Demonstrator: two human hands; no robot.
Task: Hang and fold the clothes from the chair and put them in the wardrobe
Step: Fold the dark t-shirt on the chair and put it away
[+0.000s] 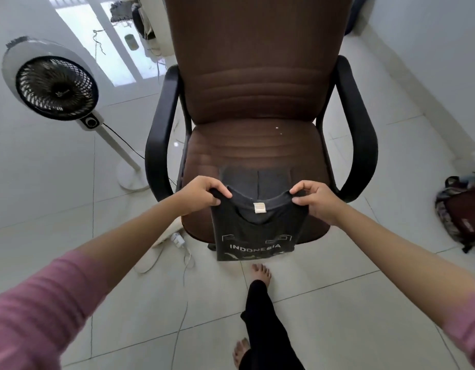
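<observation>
A dark grey T-shirt [253, 236] with white print reading INDONESIA is folded narrow and hangs over the front edge of the brown office chair [255, 102]. Its far part lies flat on the seat. My left hand [201, 194] pinches the shirt at the left shoulder beside the collar. My right hand [314, 200] pinches the right shoulder. A small white label shows inside the collar between my hands. No other clothes are visible on the chair.
A white standing fan [56, 86] stands left of the chair, its cord running across the tiled floor. A white plug and cable [177, 240] lie by the chair's base. A backpack [463, 209] sits on the floor at right. My bare feet stand below the chair.
</observation>
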